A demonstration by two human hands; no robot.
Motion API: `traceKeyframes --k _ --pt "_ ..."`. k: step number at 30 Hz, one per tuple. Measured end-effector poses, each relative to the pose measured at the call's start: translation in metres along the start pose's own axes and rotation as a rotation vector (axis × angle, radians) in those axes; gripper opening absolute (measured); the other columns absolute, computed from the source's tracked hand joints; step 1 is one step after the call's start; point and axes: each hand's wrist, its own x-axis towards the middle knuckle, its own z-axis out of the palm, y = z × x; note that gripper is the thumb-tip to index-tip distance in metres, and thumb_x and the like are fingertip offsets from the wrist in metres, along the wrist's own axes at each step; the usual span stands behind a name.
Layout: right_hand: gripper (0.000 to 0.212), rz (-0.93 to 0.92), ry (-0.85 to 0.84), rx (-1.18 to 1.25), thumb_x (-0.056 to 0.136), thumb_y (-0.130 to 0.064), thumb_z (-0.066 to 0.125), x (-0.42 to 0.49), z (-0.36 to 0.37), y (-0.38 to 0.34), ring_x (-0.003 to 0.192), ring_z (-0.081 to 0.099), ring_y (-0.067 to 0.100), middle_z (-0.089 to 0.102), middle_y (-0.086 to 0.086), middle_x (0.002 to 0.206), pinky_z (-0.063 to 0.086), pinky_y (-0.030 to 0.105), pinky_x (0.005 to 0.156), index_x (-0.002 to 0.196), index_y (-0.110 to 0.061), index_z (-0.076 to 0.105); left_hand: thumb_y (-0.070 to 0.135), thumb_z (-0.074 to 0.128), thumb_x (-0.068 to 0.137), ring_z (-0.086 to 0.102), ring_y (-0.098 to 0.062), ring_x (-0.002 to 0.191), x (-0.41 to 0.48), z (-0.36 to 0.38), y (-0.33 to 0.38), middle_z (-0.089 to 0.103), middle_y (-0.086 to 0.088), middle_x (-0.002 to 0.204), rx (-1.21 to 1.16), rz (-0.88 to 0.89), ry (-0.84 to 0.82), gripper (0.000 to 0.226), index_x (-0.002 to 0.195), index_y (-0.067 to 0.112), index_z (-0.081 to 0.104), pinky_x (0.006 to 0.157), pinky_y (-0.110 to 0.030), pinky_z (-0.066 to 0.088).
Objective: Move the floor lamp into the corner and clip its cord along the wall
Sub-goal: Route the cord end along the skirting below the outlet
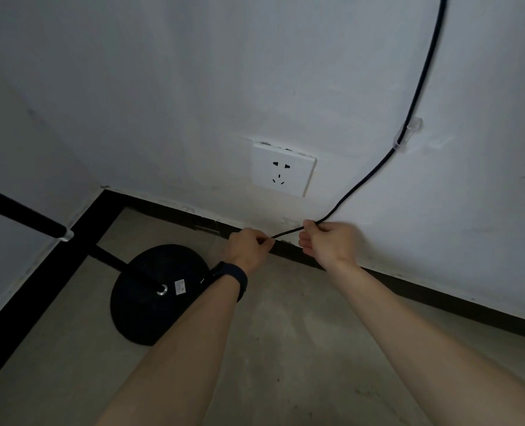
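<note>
The floor lamp's round black base (146,305) rests on the concrete floor near the corner, and its black pole (21,213) leans up to the left. A thin black cord (421,84) runs down the white wall through a clear clip (407,135) and on to my hands. My right hand (328,242) pinches the cord low on the wall, just above the dark baseboard. A little to the left, my left hand (249,249) pinches the same cord. A short taut stretch of cord spans between them.
A white wall socket (281,169) sits above the baseboard (439,298), up and to the left of my hands. A dark watch band (235,276) is on my left wrist. The two walls meet at the left, behind the lamp.
</note>
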Motion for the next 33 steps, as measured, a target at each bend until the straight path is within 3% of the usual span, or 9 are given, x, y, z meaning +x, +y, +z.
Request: traceKeyframes --k 7,11,18,22,25,29,31,33 --pt "0.032 0.008 0.004 0.013 0.099 -0.024 0.062 0.001 0.000 0.004 0.076 0.071 0.023 0.071 0.002 0.070 0.062 0.048 0.089 0.068 -0.017 0.066 0.040 0.066 0.091 0.068 -0.017 0.094 0.008 -0.005 0.000 0.076 0.002 0.098 -0.141 -0.002 0.060 0.024 0.098 0.022 0.080 0.084 -0.031 0.057" --pt "0.029 0.005 0.004 0.052 0.101 -0.023 0.060 0.002 -0.001 0.009 0.076 0.072 0.022 0.072 0.002 0.074 0.062 0.045 0.087 0.072 -0.018 0.065 0.034 0.069 0.088 0.068 -0.011 0.093 0.006 -0.013 0.002 0.074 0.008 0.087 -0.180 0.068 0.072 0.015 0.088 0.023 0.080 0.078 -0.020 0.048" --pt "0.027 0.013 -0.017 0.163 0.104 -0.020 0.053 -0.005 0.002 0.010 0.073 0.069 0.019 0.070 0.006 0.080 0.059 0.028 0.070 0.079 -0.016 0.063 0.037 0.063 0.094 0.061 -0.010 0.094 0.007 -0.021 0.010 0.074 0.002 0.110 -0.079 0.239 0.157 0.029 0.111 0.018 0.076 0.077 -0.022 0.046" --pt "0.027 0.002 -0.011 0.147 0.106 -0.021 0.049 -0.007 0.000 0.012 0.073 0.068 0.020 0.069 0.006 0.081 0.060 0.031 0.072 0.082 -0.015 0.061 0.035 0.066 0.093 0.065 -0.018 0.098 0.002 -0.017 0.004 0.075 -0.002 0.106 -0.124 0.246 0.143 0.023 0.104 0.018 0.078 0.085 -0.029 0.051" --pt "0.027 -0.022 0.029 0.098 0.106 -0.022 0.046 -0.009 -0.005 0.014 0.076 0.068 0.023 0.068 0.004 0.079 0.061 0.039 0.079 0.085 -0.012 0.060 0.037 0.066 0.091 0.066 -0.014 0.096 0.001 -0.017 0.006 0.076 0.005 0.099 -0.135 0.230 0.110 0.020 0.098 0.023 0.079 0.083 -0.026 0.051" --pt "0.029 -0.032 0.026 0.158 0.106 -0.022 0.048 -0.010 -0.009 0.014 0.071 0.069 0.018 0.069 0.004 0.079 0.060 0.028 0.071 0.082 -0.014 0.062 0.039 0.065 0.091 0.064 -0.009 0.092 0.001 -0.020 0.013 0.075 0.009 0.095 -0.196 0.208 0.157 0.019 0.096 0.026 0.078 0.071 -0.015 0.043" --pt "0.030 -0.039 0.025 0.153 0.106 -0.022 0.049 -0.009 -0.007 0.012 0.070 0.068 0.016 0.069 0.003 0.078 0.060 0.030 0.072 0.080 -0.016 0.063 0.041 0.062 0.093 0.065 -0.012 0.093 0.004 -0.018 0.014 0.075 0.005 0.098 -0.169 0.198 0.182 0.024 0.103 0.025 0.077 0.074 -0.019 0.046" --pt "0.030 -0.049 0.038 0.092 0.105 -0.024 0.050 -0.007 -0.003 0.013 0.068 0.068 0.017 0.070 0.002 0.076 0.062 0.040 0.078 0.078 -0.018 0.062 0.046 0.059 0.092 0.069 -0.016 0.091 0.005 -0.013 0.015 0.076 0.001 0.098 -0.149 0.160 0.170 0.032 0.107 0.023 0.076 0.079 -0.026 0.053"
